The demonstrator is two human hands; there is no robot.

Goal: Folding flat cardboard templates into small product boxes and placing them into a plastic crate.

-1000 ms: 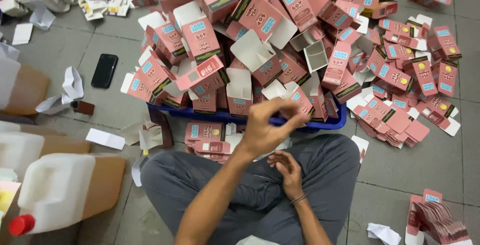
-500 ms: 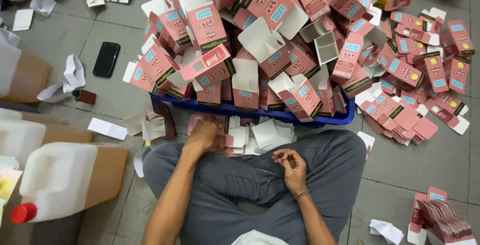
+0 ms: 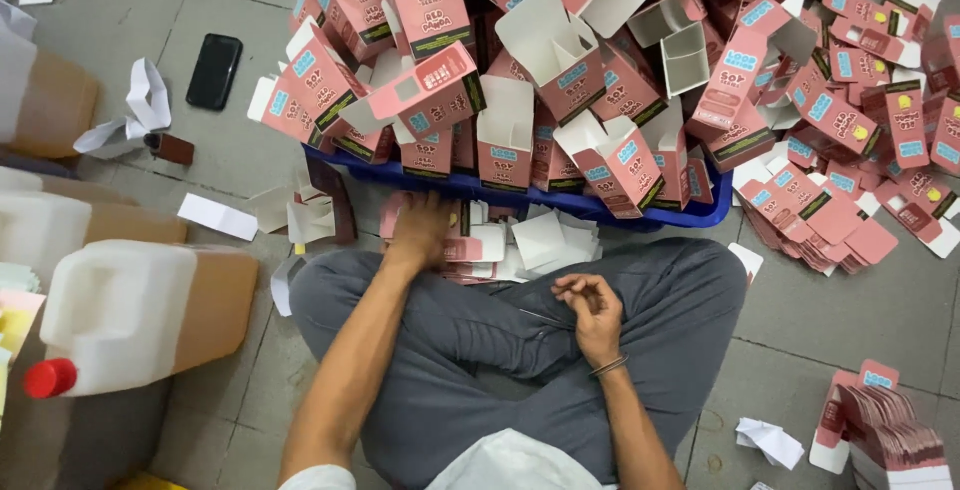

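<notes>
Head view, looking down; we list what we can count.

Hands, two. Our left hand (image 3: 420, 232) lies palm-down on the low stack of flat pink cartons (image 3: 470, 240) on the floor just before our crossed legs; its grip is pressed onto the top carton, fingers together, and we cannot tell whether it pinches one. Our right hand (image 3: 592, 302) rests on the right knee, fingers curled loosely with the tips drawn together; whether they pinch anything is too small to tell. One bracelet (image 3: 608, 365) on that wrist.

Blue crate (image 3: 560, 205), one, just beyond the stack, heaped with folded pink boxes (image 3: 500, 80) past counting, several with open white flaps.

Flat pink cartons spread on the floor to the right (image 3: 850, 220), a fanned pile, too many to count. A further bundle stands at lower right (image 3: 880, 430).

Black phone (image 3: 214, 71), one, on the floor at upper left.

White jugs with amber liquid, three in view at left; the nearest jug (image 3: 130, 310) lies on its side, one red cap (image 3: 50, 378).

Small brown bottle (image 3: 172, 148), one, near the phone.

White paper slips (image 3: 218, 217), scattered.
</notes>
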